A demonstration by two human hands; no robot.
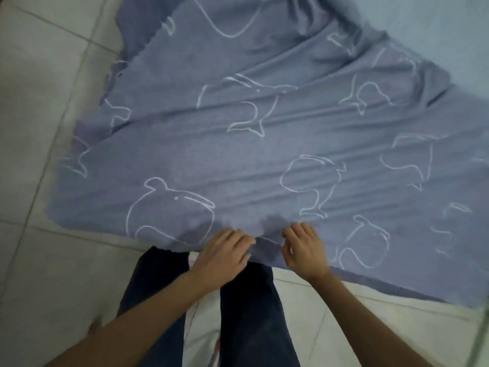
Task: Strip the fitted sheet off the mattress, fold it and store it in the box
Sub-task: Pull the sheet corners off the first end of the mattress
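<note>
Your fitted sheet (238, 160), blue-grey with white whale outlines, spread rumpled over the tiled floor (39, 88), far end draped up what may be the mattress (449, 22), near edge bunched close to you

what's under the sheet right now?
Tiled floor shows past its left and near edges, so the sheet likely lies on it. Anything beneath the middle is covered. The left hand and right hand hold the near edge.

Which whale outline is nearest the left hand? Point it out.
The cut-off outline at the near edge of the sheet, directly beside the left hand; the eyed whale above it sits farther away.
</note>
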